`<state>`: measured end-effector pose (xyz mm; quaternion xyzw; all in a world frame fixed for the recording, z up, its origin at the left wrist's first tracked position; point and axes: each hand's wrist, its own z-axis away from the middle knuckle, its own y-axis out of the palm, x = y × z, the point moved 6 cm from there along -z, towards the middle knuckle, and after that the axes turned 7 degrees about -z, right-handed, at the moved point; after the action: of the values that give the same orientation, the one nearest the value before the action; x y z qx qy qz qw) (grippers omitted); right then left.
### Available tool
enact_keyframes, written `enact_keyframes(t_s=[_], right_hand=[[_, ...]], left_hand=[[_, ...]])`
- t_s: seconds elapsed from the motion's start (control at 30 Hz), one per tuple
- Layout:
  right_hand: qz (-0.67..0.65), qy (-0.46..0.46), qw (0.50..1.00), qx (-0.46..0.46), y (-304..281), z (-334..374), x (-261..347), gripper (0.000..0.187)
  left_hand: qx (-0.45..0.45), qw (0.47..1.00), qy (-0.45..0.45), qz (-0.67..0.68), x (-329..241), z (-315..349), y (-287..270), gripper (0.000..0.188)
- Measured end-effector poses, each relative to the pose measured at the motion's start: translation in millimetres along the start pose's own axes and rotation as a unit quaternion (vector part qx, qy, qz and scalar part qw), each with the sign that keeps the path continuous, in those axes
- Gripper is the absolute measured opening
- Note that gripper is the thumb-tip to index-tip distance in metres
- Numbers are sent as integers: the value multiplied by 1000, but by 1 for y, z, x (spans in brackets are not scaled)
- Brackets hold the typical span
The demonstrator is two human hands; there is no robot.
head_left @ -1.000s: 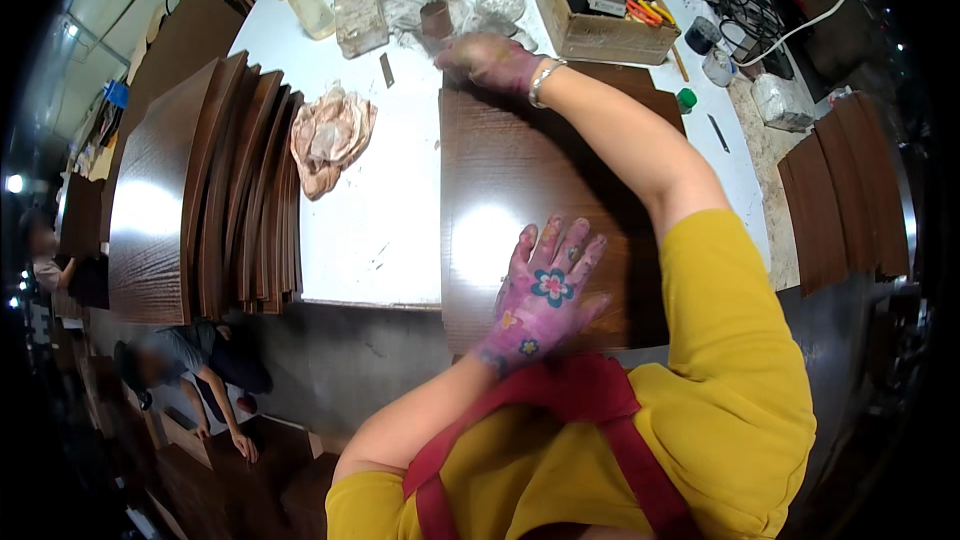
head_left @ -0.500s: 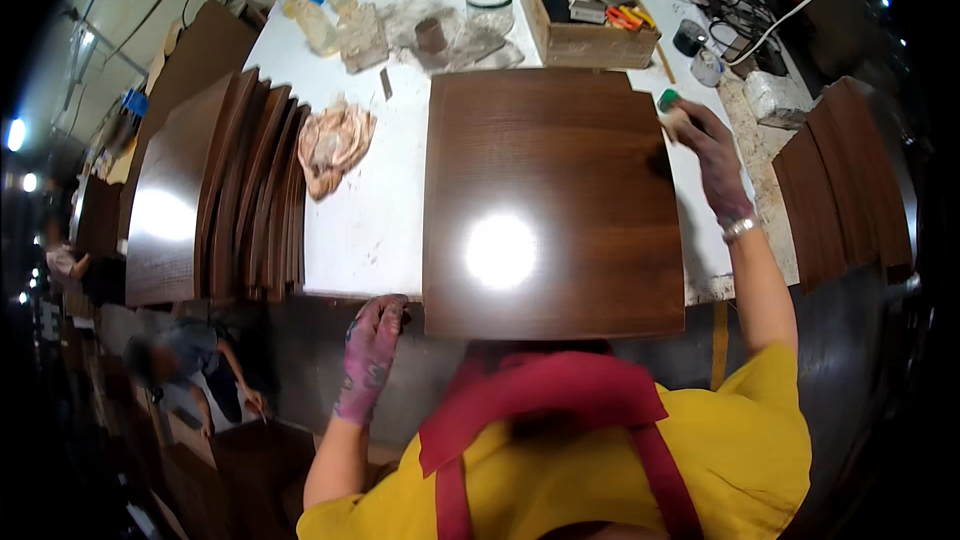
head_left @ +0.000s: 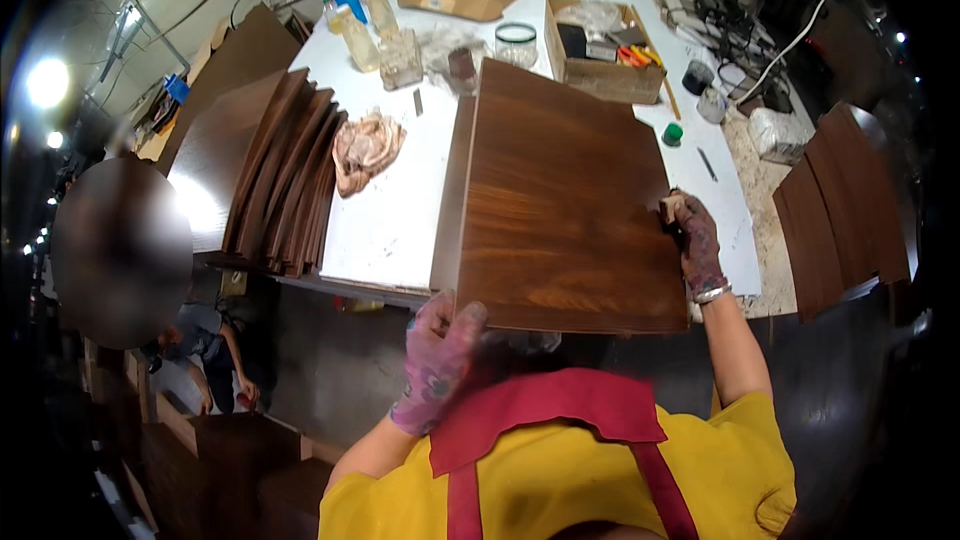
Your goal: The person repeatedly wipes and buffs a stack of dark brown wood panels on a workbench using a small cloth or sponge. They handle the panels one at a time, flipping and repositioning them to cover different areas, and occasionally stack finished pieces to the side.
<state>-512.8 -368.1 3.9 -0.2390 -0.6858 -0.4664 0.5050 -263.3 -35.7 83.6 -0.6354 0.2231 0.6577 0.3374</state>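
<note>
A dark brown wooden panel [head_left: 570,200] lies at a slant over the table's front edge. Along its left side shows a brown strip, perhaps another panel [head_left: 452,200] beneath. My left hand [head_left: 438,360], in a stained pink patterned glove, closes on the near left corner of the top panel. At the right edge is my right hand [head_left: 697,245], gloved and closed round a small tan block [head_left: 671,206], whose kind I cannot make out. A small green-topped container [head_left: 672,134] stands beyond that hand, near a thin dark tool [head_left: 707,164].
Several brown panels [head_left: 290,170] lean in a row at left, beside a crumpled cloth [head_left: 367,150]. More panels [head_left: 835,205] stand at right. Bottles [head_left: 358,42], a wooden tool box [head_left: 608,78] and cables [head_left: 735,20] occupy the back. Another person [head_left: 205,345] works lower left.
My right hand has drawn back from the green-topped container to the panel's right edge. My left hand has moved right and taken the panel's near corner. The top panel has shifted and turned.
</note>
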Motion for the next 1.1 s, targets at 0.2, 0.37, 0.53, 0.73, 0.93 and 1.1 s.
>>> enact_keyframes(t_s=[0.2,0.37,0.53,0.73,0.93,1.1], right_hand=[[-30,-17,999,-7,99,22,23,36],[-92,-20,993,73,259,20,11,31],[-97,-47,983,151,404,-19,-26,31],[-182,-24,959,215,533,-42,-74,35],[-135,-115,961,214,557,-21,-58,35],[-121,-110,958,237,587,1,-72,39]], left_hand=[[-97,991,15,90,-33,2,-74,20],[-166,972,127,111,-43,-8,-217,20],[-208,965,125,100,-29,-25,-349,25],[-235,961,-7,-146,-15,-58,-479,32],[-276,691,194,-640,-57,-103,-554,33],[-153,641,200,-725,-11,-199,-654,42]])
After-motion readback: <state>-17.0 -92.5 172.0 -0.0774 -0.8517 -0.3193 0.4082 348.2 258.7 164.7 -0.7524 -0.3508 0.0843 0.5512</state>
